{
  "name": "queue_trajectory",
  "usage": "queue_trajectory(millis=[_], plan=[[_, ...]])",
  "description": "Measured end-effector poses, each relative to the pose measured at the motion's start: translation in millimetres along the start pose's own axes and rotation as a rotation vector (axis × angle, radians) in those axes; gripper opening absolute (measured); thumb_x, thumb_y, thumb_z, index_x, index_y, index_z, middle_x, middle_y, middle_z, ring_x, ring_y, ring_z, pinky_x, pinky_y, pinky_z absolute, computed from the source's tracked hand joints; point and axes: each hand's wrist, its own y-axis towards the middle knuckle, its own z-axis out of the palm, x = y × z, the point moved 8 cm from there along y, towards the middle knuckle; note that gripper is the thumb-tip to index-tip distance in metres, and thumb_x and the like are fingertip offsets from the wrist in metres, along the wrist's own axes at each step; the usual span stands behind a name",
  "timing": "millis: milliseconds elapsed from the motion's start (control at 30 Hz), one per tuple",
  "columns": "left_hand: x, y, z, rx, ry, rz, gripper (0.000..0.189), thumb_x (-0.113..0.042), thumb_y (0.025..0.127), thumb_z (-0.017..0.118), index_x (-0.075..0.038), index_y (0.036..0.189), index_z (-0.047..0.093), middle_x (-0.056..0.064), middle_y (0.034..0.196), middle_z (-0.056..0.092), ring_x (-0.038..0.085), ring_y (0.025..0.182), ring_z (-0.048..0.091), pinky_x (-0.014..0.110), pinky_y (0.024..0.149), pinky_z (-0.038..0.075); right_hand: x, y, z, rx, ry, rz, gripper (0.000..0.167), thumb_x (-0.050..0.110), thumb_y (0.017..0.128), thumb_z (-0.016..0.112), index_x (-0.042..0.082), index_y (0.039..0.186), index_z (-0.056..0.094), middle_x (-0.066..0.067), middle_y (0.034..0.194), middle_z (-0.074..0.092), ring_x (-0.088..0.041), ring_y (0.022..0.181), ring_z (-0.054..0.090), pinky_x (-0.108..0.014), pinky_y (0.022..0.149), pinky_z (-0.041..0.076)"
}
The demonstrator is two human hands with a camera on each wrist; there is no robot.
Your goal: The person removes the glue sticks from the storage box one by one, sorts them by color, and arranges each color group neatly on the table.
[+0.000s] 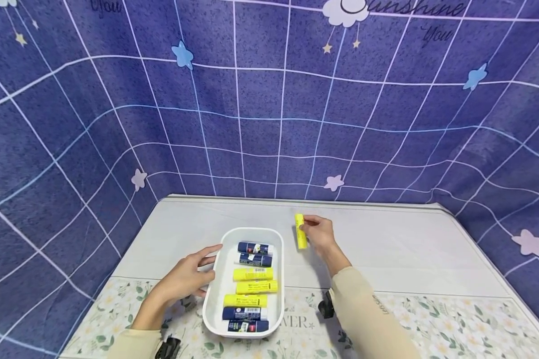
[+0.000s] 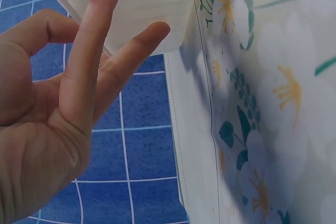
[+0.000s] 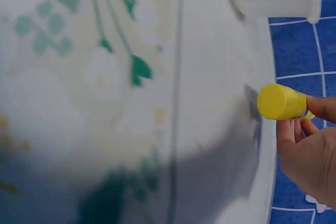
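My right hand [image 1: 320, 232] pinches a yellow glue stick [image 1: 300, 232] between thumb and fingers, to the right of a white plastic tray [image 1: 205, 304]. In the right wrist view the stick's round yellow end [image 3: 272, 102] faces the camera. My left hand [image 1: 186, 274] rests against the tray's left side with its fingers spread, and the left wrist view shows fingers [image 2: 86, 56] extended along the outer wall. Inside the tray, three yellow glue sticks [image 1: 253, 274] lie crosswise in the middle. Navy glue sticks [image 1: 256, 248] lie at the far end, others [image 1: 244, 313] at the near end.
The table has a plain white far part [image 1: 386, 239] and a flower-printed cloth [image 1: 449, 324] nearer me. A blue gridded curtain [image 1: 260, 129] rises behind the table's back edge and along both sides. Dark straps with devices [image 1: 327, 305] sit at the wrists.
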Motion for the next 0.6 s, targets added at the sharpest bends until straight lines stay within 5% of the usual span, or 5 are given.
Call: queue_trajectory(millis=[367,600], plan=[[2.1,-2.0,1.8,0.038,-0.058,0.019,0.074,-0.005,0.096,0.062,-0.011,0.163,0.031,0.035,0.156,0.043,0.032,0.100,0.076,0.046,0.064,0.067,-25,1.8,-2,-0.173,-0.148,0.062,0.034,0.000,0.090,0.067,-0.002,0.124,0.072,-0.020,0.117,0.069,-0.025,0.102,0.066,-0.025,0.081,0.058],[1.4,-0.7,-1.0,0.036,-0.051,0.013,0.071,-0.008,0.098,0.061,-0.014,0.163,0.032,0.034,0.156,0.043,0.031,0.102,0.076,0.045,0.065,0.068,-13,-4.9,0,-0.235,-0.360,-0.009,0.031,0.009,0.089,0.073,0.000,0.118,0.076,-0.018,0.111,0.078,-0.032,0.108,0.070,-0.034,0.087,0.062]])
